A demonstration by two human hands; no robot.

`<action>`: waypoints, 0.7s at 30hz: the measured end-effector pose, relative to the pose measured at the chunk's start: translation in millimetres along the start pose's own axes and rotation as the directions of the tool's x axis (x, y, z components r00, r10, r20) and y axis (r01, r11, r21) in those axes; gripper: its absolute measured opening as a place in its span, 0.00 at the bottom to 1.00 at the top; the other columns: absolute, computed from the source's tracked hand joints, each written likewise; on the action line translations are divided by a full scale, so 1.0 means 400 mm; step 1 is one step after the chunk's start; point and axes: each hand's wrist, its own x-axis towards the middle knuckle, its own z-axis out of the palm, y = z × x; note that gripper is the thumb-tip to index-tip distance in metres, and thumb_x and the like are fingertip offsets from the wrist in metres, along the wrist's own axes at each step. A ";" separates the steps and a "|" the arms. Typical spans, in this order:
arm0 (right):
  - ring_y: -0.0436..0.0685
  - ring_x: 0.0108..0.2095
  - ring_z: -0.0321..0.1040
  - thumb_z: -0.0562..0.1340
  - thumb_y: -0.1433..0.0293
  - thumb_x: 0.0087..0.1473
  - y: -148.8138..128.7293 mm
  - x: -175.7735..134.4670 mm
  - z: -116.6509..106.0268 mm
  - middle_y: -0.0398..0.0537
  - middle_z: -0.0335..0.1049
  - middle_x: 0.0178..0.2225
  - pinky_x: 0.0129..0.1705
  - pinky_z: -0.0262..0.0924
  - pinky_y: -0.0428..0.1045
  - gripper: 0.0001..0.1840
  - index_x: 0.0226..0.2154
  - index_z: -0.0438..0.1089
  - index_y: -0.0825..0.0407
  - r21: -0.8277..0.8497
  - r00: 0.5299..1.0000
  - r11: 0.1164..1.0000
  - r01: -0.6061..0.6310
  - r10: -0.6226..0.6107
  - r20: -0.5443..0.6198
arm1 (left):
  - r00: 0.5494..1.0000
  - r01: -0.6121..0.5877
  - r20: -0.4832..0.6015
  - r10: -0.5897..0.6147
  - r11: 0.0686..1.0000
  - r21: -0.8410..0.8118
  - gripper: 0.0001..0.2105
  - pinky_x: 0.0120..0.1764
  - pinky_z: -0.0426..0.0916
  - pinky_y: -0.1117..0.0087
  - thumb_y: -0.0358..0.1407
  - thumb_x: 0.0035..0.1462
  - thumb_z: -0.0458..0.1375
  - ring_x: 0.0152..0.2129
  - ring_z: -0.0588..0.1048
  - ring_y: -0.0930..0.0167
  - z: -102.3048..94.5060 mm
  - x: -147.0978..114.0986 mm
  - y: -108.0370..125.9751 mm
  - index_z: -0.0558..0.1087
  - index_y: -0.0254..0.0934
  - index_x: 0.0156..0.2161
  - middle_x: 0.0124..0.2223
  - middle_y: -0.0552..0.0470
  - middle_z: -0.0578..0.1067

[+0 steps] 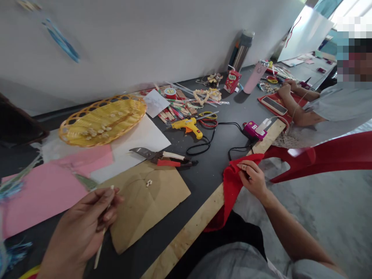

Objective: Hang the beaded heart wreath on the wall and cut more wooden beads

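Note:
In the lower left, my left hand [90, 224] is closed around a thin pale stick [99, 250]. One end of it pokes up past the thumb, and the other sticks out below the fingers. My right hand [252, 179] pinches a red cloth [232, 186] that drapes over the table's front edge. Beside my left hand lies a sheet of brown paper [148, 217] with a few tiny white pieces [149, 183] on it. Pruning shears [165, 158] with white and red handles rest at its far edge. Beyond them is a yellow glue gun [187, 126].
A yellow woven basket [101, 120] holds small pale pieces. Pink paper [43, 193] lies at left. Scissors [208, 121], a purple power socket [254, 131], a red drink carton [231, 81] and a pink bottle [255, 77] stand farther back. A co-worker sits at right by a red chair [328, 155].

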 end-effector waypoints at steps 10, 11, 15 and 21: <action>0.55 0.32 0.68 0.60 0.66 0.53 0.095 0.061 -0.088 0.44 0.66 0.30 0.37 0.65 0.52 0.06 0.33 0.64 0.50 0.120 0.676 0.934 -0.336 0.328 -0.660 | 1.000 -0.016 0.003 0.016 1.000 0.016 0.26 0.14 0.51 0.85 0.45 0.19 0.76 0.13 0.59 0.84 -0.001 -0.001 -0.002 0.74 0.35 0.27 0.22 0.57 0.72; 0.54 0.30 0.66 0.60 0.65 0.53 0.105 0.067 -0.100 0.43 0.64 0.29 0.36 0.64 0.51 0.07 0.32 0.62 0.49 0.161 0.636 0.933 -0.322 0.340 -0.693 | 1.000 -0.011 0.005 0.011 1.000 0.021 0.26 0.14 0.51 0.85 0.46 0.19 0.76 0.13 0.59 0.84 -0.001 -0.002 -0.003 0.74 0.35 0.27 0.22 0.58 0.72; 0.53 0.28 0.62 0.61 0.63 0.51 0.120 0.071 -0.122 0.41 0.59 0.26 0.33 0.62 0.49 0.09 0.29 0.59 0.47 0.211 0.625 0.937 -0.279 0.344 -0.701 | 1.000 -0.015 0.027 0.014 1.000 0.021 0.26 0.14 0.51 0.84 0.44 0.21 0.76 0.13 0.59 0.83 -0.001 -0.006 -0.003 0.75 0.35 0.29 0.22 0.58 0.73; 0.56 0.33 0.67 0.62 0.64 0.51 0.058 0.098 -0.083 0.45 0.65 0.32 0.38 0.65 0.53 0.09 0.35 0.62 0.49 0.175 0.711 0.958 -0.228 0.286 -0.642 | 0.999 -0.028 0.039 0.027 1.000 0.013 0.18 0.15 0.50 0.84 0.37 0.29 0.73 0.13 0.59 0.83 -0.003 -0.009 -0.002 0.73 0.35 0.28 0.23 0.57 0.73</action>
